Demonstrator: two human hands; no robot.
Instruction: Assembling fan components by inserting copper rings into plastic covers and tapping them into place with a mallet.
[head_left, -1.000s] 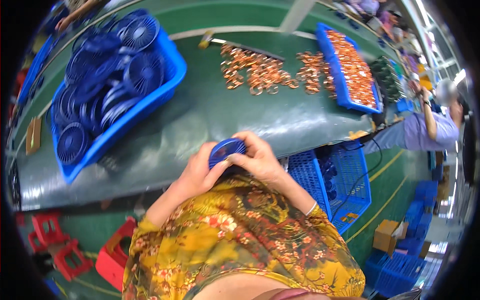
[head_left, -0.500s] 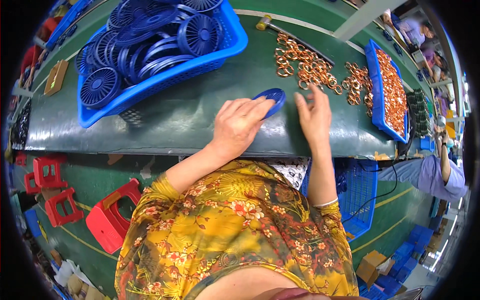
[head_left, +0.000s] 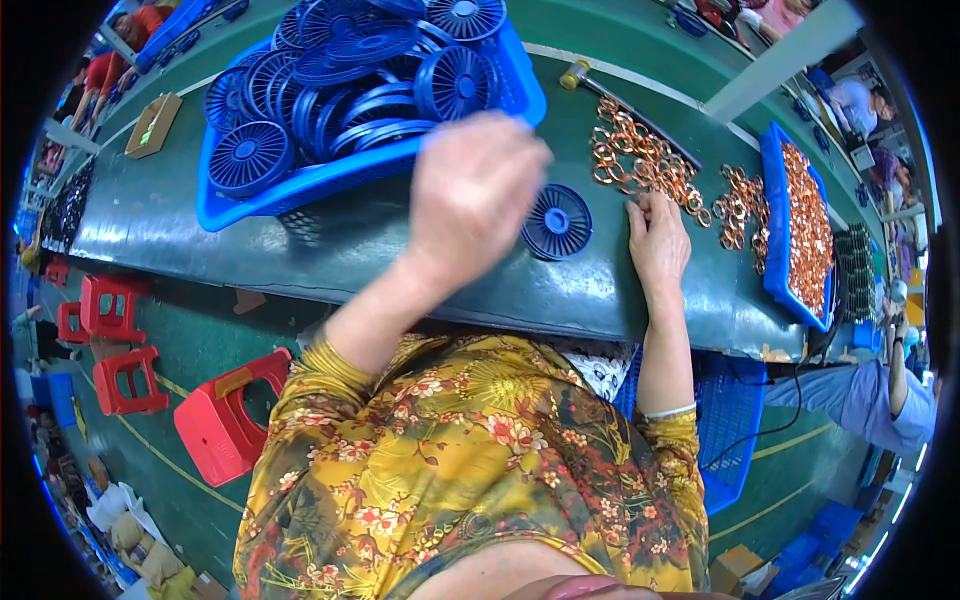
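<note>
A round blue plastic fan grille (head_left: 557,222) with radial ribs lies flat on the green table, between my two hands. My left hand (head_left: 475,195) is in the air left of it, by the near wall of the blue basket (head_left: 330,180). Motion smears its fingers, so their grip does not show. My right hand (head_left: 660,243) is at the near edge of a loose pile of copper-coloured rings (head_left: 645,150). Its thumb and fingers are drawn together, and whatever is between the tips is hidden.
Many blue grilles (head_left: 455,85) fill the basket. A hammer (head_left: 635,113) lies behind the rings. On the right stands a blue tray (head_left: 778,255) of copper rings. A small carton (head_left: 153,125) sits far left; a red stool (head_left: 215,425) stands below the table.
My left hand has let go of the grille and moved up toward the basket. The grille now lies on the table. My right hand's fingers have closed in by the rings. The view has shifted.
</note>
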